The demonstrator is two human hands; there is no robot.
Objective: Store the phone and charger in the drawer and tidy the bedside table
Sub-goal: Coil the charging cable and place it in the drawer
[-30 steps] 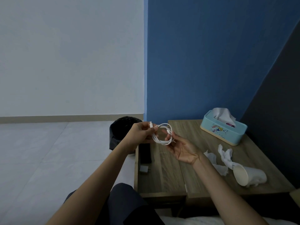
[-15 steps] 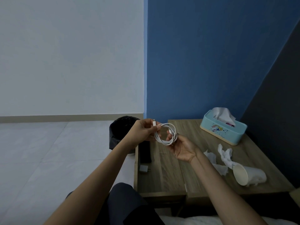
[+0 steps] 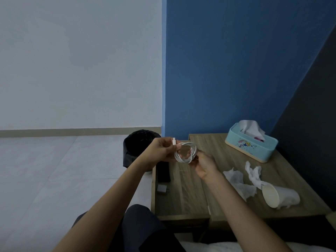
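At frame centre, the left hand (image 3: 161,150) pinches the connector end and the right hand (image 3: 203,165) curls round the coiled white charging cable (image 3: 181,160); better to tuck that end firmly through the loops, so the coil does not spring open.

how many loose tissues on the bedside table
2: a flat tissue mid-table, and a twisted tissue right of it, reaching the tipped cup. More may hide under the cup.
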